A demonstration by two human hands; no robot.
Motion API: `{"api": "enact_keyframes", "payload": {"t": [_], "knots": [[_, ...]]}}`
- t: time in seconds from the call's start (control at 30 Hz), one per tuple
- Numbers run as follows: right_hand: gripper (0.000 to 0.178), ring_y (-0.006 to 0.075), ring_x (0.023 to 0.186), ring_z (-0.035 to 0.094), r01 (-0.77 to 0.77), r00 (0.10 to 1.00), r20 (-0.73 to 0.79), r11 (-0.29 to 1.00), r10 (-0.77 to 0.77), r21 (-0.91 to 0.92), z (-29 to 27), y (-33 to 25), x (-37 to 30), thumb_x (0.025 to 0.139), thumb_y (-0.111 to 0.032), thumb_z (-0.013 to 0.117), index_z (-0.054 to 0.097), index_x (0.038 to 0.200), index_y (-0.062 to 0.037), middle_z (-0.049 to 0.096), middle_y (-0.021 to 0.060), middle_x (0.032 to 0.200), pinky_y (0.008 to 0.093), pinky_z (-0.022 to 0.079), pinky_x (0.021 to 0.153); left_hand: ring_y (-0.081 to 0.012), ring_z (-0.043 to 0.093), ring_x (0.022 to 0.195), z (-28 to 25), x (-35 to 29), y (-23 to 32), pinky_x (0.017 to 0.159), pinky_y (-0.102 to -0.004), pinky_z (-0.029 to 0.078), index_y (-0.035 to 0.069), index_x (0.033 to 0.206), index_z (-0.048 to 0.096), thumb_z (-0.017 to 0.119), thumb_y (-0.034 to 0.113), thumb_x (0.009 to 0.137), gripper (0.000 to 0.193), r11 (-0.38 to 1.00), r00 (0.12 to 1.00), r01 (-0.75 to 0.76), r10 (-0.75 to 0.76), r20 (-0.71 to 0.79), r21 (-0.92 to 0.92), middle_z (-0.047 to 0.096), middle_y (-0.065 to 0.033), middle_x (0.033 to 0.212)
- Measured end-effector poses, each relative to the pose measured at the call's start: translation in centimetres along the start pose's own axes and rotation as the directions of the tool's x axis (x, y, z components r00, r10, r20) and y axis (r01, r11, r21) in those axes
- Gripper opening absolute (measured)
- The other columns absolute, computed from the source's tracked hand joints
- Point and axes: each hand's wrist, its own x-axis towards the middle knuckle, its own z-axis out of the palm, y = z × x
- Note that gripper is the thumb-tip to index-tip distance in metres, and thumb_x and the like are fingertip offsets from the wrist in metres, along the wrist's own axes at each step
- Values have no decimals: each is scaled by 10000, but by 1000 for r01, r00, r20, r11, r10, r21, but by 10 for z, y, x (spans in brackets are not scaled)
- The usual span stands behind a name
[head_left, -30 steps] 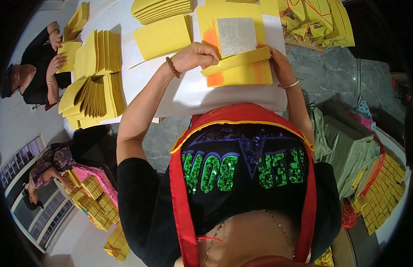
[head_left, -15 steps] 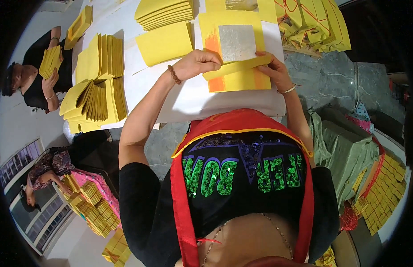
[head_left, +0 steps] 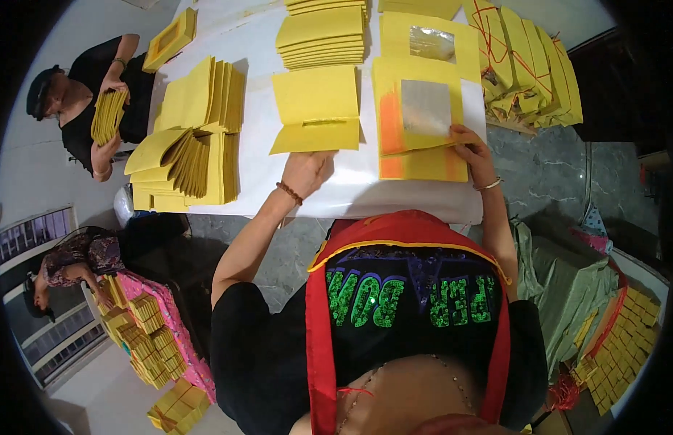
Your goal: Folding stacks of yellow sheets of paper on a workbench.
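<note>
My right hand point(head_left: 473, 154) pinches the right end of a narrow yellow paper strip point(head_left: 423, 148). The strip slants across the lower part of a yellow sheet point(head_left: 456, 109), which carries a silver square point(head_left: 426, 106) and orange marks. To the left, my left hand point(head_left: 307, 175) is at the lower edge of a folded yellow paper piece point(head_left: 317, 98). Its fingers are curled against that edge and partly hidden beneath it. The lower flap of this piece stands raised, with a slit-like gap along the fold.
Stacked yellow folded papers point(head_left: 320, 40) lie beyond the folded piece, and thicker stacks point(head_left: 213, 94) stand at left. Red-stringed yellow bundles point(head_left: 521, 58) are at far right. One co-worker point(head_left: 83, 94) holds yellow papers; another point(head_left: 86, 261) reaches over bundles. Green sacks point(head_left: 568, 268) stand at right.
My left hand has let go of the strip's left end and moved to the folded piece, whose lower flap is now raised. My right hand still holds the strip. The view has shifted.
</note>
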Motion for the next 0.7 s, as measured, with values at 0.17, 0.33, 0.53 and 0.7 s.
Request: {"api": "enact_keyframes", "payload": {"t": [0.17, 0.33, 0.53, 0.7], "knots": [[246, 140, 1111, 468, -41, 999, -33, 998, 42, 39, 3, -3, -2, 802, -35, 594, 590, 1048, -44, 496, 45, 1221, 281, 359, 952, -326, 538, 821, -13, 24, -17, 698, -412, 429, 51, 999, 578, 540, 21, 727, 277, 985, 992, 0, 21, -121, 173, 576, -147, 924], [193, 191, 1136, 473, -61, 998, -4, 996, 62, 68, -8, 0, -1, 791, -44, 619, 597, 982, -55, 470, 70, 1263, 317, 375, 969, -274, 473, 946, 6, 61, -36, 755, -401, 363, 100, 1057, 553, 579, 142, 758, 303, 942, 962, -1, 92, -257, 334, 517, -98, 1059], [193, 200, 1142, 472, -109, 992, -56, 991, 114, 79, 1, -6, -2, 785, -44, 629, 600, 976, -59, 474, 73, 1258, 315, 378, 968, -257, 443, 1003, 26, 63, -62, 785, -400, 344, 104, 1155, 499, 564, 265, 799, 396, 868, 981, -53, 138, -137, 494, 493, -93, 1117], [183, 199, 1140, 474, -125, 987, -86, 988, 133, 93, 7, -9, -3, 784, -47, 632, 601, 964, -60, 479, 75, 1251, 314, 384, 965, -262, 495, 948, 18, 71, -71, 729, -395, 401, 67, 1174, 479, 552, 250, 813, 411, 818, 989, -143, 138, 52, 557, 517, -118, 1099]]}}
